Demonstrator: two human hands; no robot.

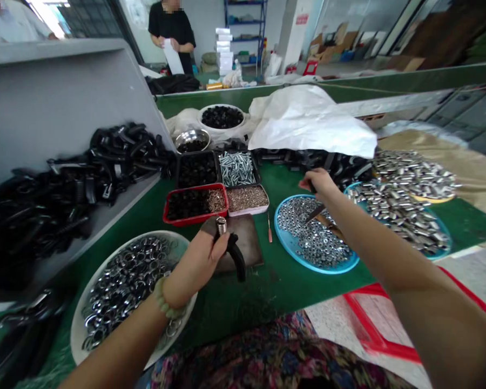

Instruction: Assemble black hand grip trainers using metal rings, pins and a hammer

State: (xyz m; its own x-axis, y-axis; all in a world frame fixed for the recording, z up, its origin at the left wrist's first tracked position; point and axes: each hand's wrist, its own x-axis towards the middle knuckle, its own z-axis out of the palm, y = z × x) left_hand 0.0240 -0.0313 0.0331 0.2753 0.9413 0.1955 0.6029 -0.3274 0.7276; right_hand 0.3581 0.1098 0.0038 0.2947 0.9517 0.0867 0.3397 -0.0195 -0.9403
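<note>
Left hand (200,256): closed around a curved black part (238,259).
Black part: held over the worktop (273,289), left of the blue tray (286,249).
Right hand (319,181): stretched near the tray's far rim; grip cannot be told.

Head camera: worn on the person's head, looking forward and down
Tabletop (288,286): seen from above its near edge, filling the middle
Clothing (263,354): close below the lens, at the bottom centre
Left hand (198,256) and right hand (322,182): viewed from above and behind, forearms entering from below
Shelf (245,23): far off across the room, small at the top edge
</note>
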